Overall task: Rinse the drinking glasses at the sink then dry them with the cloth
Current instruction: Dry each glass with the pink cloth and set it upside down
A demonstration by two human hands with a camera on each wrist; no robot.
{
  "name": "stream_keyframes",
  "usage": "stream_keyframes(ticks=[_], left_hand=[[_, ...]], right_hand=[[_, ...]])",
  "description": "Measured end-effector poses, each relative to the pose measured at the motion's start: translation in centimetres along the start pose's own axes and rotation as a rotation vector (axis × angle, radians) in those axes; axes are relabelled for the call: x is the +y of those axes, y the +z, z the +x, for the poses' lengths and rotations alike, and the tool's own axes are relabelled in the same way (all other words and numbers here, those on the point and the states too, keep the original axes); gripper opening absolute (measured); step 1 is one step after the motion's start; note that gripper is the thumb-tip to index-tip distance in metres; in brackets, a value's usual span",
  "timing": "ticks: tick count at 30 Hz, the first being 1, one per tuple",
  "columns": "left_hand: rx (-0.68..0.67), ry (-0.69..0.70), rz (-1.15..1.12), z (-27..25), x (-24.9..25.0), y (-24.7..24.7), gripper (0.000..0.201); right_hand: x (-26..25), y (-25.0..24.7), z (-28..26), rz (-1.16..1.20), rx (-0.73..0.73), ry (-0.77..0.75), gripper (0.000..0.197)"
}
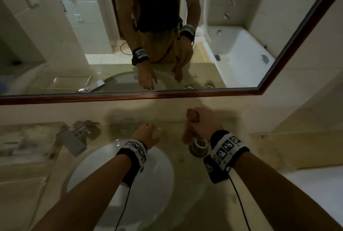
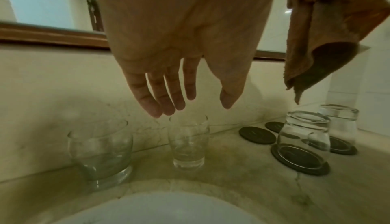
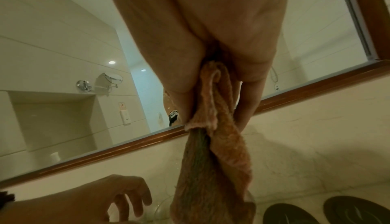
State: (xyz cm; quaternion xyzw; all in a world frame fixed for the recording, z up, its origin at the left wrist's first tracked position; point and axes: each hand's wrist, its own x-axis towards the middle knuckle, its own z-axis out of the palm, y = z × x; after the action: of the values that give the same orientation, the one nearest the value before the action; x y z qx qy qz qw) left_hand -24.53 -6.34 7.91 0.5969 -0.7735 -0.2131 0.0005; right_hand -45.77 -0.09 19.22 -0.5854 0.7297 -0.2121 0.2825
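The left hand hangs with its fingers straight and spread, holding nothing, right above a small upright glass behind the sink, likely to pick it up for rinsing. A rounder glass waits beside it. The right hand squeezes the orange cloth so it is ready for drying, above two upside-down glasses on dark coasters, which look finished.
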Motion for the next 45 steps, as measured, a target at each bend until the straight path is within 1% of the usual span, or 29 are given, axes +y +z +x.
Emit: stream_keyframes(ticks=[3,7,13,17,21,24,26,28,31,35,37,39,42,45], left_hand=[[0.006,-0.022,-0.061,0.8,-0.9,0.8,0.066],[-0.024,-0.060,-0.076,2.6,-1.4,1.7,0.087],[-0.127,-0.125,-0.182,6.0,-2.0,3.3,0.105],[-0.148,-0.145,-0.180,8.0,-2.2,4.3,0.105],[-0.149,-0.131,-0.169,8.8,-2.3,5.3,0.104],[-0.101,-0.096,-0.209,8.7,-2.0,5.4,0.089],[-0.081,-0.077,-0.233,8.3,-1.8,5.1,0.081],[-0.068,-0.062,-0.238,7.3,-1.7,4.4,0.081],[-0.002,-0.032,-0.313,5.2,-1.5,3.0,0.083],[0.108,0.074,-0.386,1.8,-0.9,0.0,0.079],[0.139,0.138,-0.370,0.1,-0.2,-1.7,0.081],[0.156,0.209,-0.367,-1.5,0.5,-3.2,0.083],[0.181,0.278,-0.336,-3.5,1.1,-4.9,0.082],[0.214,0.315,-0.342,-5.2,1.1,-5.7,0.089]], right_hand=[[-0.7,0.9,0.9,-0.013,-0.004,-0.005,0.007],[-1.5,1.9,2.2,-0.014,-0.037,-0.019,0.007],[-1.1,3.3,4.6,-0.001,-0.046,-0.020,0.012],[-0.6,3.9,5.9,0.073,-0.050,0.003,0.013],[-0.1,4.9,6.6,0.109,-0.036,0.035,0.013],[0.1,5.6,6.7,0.102,-0.056,0.049,0.011],[0.2,5.9,6.6,0.099,-0.063,0.062,0.011],[0.2,6.0,6.6,0.114,-0.061,0.078,0.013],[0.0,6.0,6.5,0.081,-0.059,0.088,0.013],[-1.2,6.1,5.4,0.055,-0.074,0.099,0.020],[-2.1,6.1,4.6,0.077,-0.095,0.095,0.026],[-3.4,6.0,3.5,0.088,-0.124,0.086,0.028],[-4.7,5.8,2.2,0.036,-0.102,0.027,0.026],[-5.9,5.2,0.7,-0.020,-0.054,-0.046,0.015]])
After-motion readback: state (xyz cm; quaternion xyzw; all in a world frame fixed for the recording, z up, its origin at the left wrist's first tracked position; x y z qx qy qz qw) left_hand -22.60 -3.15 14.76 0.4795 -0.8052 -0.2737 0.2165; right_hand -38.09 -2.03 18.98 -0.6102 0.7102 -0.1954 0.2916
